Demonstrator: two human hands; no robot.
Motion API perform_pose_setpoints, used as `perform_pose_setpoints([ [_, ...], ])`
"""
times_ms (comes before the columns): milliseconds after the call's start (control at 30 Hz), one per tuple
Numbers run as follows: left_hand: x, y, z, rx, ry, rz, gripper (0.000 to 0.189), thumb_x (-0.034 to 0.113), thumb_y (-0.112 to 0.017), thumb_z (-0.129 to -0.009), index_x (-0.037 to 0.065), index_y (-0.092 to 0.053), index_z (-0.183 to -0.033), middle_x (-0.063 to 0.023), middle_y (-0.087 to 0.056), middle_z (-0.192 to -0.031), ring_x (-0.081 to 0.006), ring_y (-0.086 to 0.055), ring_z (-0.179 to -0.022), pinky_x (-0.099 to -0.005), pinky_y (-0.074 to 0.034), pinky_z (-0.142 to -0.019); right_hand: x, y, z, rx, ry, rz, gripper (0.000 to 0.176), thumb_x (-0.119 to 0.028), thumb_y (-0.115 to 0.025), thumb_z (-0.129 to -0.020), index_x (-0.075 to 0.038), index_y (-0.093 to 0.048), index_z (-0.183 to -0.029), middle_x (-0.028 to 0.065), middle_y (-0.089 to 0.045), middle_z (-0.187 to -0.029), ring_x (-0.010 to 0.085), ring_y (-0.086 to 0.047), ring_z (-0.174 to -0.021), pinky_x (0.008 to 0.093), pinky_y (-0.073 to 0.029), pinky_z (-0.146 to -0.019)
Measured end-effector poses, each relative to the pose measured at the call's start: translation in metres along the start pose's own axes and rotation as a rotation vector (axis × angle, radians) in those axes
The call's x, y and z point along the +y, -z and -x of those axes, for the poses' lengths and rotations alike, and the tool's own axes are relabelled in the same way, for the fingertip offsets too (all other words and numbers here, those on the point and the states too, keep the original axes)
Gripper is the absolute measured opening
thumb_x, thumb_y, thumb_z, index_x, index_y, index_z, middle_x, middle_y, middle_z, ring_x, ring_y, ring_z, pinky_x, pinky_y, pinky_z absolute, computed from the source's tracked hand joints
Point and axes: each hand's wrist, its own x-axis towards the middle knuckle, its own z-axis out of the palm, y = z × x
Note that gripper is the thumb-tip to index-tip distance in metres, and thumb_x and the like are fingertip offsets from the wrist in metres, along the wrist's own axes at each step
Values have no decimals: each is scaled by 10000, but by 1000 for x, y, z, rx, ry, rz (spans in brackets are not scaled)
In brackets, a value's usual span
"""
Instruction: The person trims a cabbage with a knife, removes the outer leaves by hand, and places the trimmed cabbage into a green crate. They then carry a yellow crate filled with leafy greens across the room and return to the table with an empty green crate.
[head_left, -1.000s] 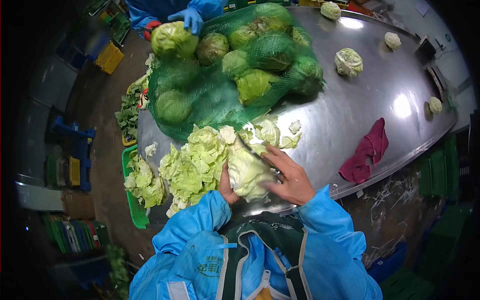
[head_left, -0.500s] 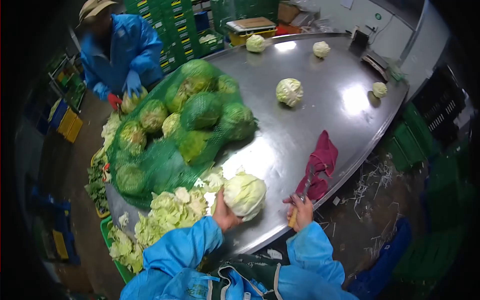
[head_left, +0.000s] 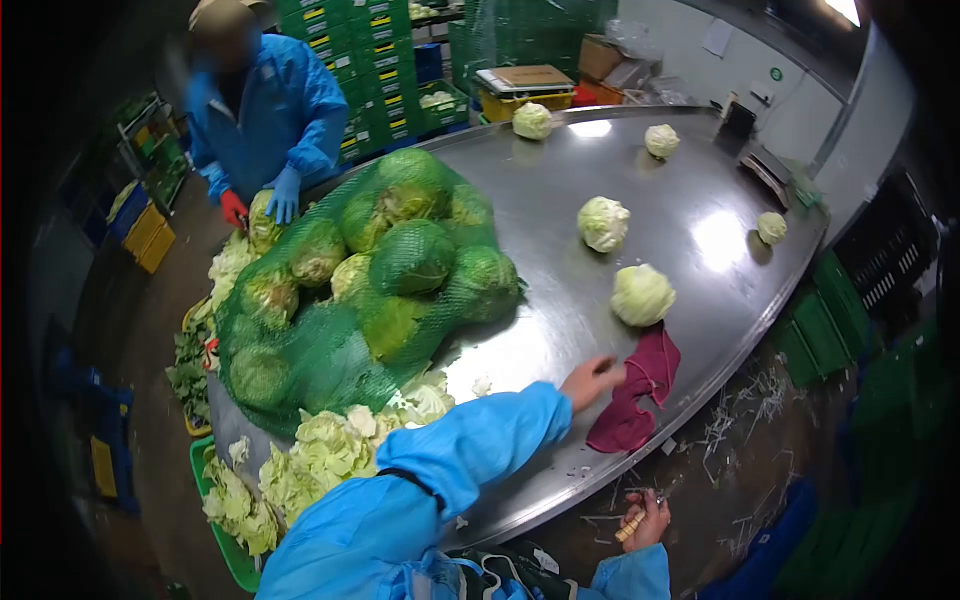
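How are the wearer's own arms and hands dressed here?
Both the left hand and the right hand are bare, with no gloves. The left sleeve and right sleeve are long, loose and bright blue, reaching the wrists. A thin dark band crosses the left one.

Maroon cloth [head_left: 622, 416], green mesh sack [head_left: 330, 352], pale green cabbage [head_left: 642, 295], bright blue sleeves [head_left: 490, 440].

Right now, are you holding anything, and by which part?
My right hand holds a knife by its tan handle. My left hand, out over the metal table, holds nothing.
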Motion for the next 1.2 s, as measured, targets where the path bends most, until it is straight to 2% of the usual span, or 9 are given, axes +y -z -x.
perform_pose_setpoints([
  [100,-19,50,107,70,-273,-1014,640,440,-660,-749,121,-487,-1277,-147,-457,-1312,-364,-378,-1260,-467,-286,-1064,0,-37,-16,-186,87,129,195,-240,-579,-892,-77,-486,-943,108,-631,-782,106,-469,-403,263,-390,-320],
  [167,-26,91,190,25,1,-1310,671,463,-642,-754,184,-432,-1327,-158,-346,-1404,-372,-269,-1332,-689,-165,-1017,-8,-72,-27,-263,123,217,210,-245,-581,-891,-64,-491,-950,106,-633,-786,108,-463,-392,266,-373,-307],
  [200,-33,112,231,-12,134,-1374,702,490,-629,-763,191,-404,-1356,-160,-319,-1428,-366,-219,-1359,-681,-136,-1031,-14,-91,-28,-300,96,242,210,-245,-580,-892,-62,-491,-948,107,-632,-782,110,-461,-388,266,-373,-306],
  [300,-57,149,337,177,181,-1382,676,531,-588,-789,224,-405,-1362,-87,-318,-1447,-262,-242,-1368,-636,-153,-1042,-13,-147,-31,-447,42,277,205,-242,-574,-896,-58,-493,-935,110,-627,-768,116,-458,-376,264,-378,-306],
  [633,-82,240,514,528,292,-1168,558,353,-622,-777,189,-478,-1290,-119,-380,-1383,-313,-345,-1285,-622,-217,-1022,71,-287,54,-907,-44,544,186,-210,-602,-883,-46,-535,-939,107,-643,-785,108,-474,-406,246,-389,-349],
  [867,-74,364,641,483,651,-1417,513,307,-640,-760,191,-515,-1244,-87,-397,-1369,-294,-282,-1325,-619,-177,-1052,107,-293,80,-877,-61,691,234,-243,-609,-874,-50,-518,-969,122,-639,-798,117,-462,-390,255,-381,-327],
  [967,-46,426,660,762,905,-1354,528,239,-704,-712,168,-535,-1207,-119,-420,-1321,-285,-326,-1290,-596,-229,-1030,114,-291,93,-818,-46,698,220,-224,-624,-860,-44,-533,-948,95,-609,-719,118,-455,-374,255,-383,-327],
  [1067,-2,478,604,1215,267,-1472,487,194,-723,-701,94,-571,-1153,-128,-470,-1287,-318,-417,-1211,-505,-294,-1022,124,-291,103,-802,-34,720,160,-131,-648,-825,-35,-550,-909,47,-532,-626,122,-496,-424,260,-402,-366],
  [1200,97,474,443,936,-396,-1213,469,205,-709,-743,77,-578,-1174,-135,-580,-1193,-316,-506,-1158,-413,-375,-993,130,-298,122,-821,-91,727,156,-140,-624,-849,-35,-538,-926,67,-578,-681,124,-504,-438,264,-407,-374],
])
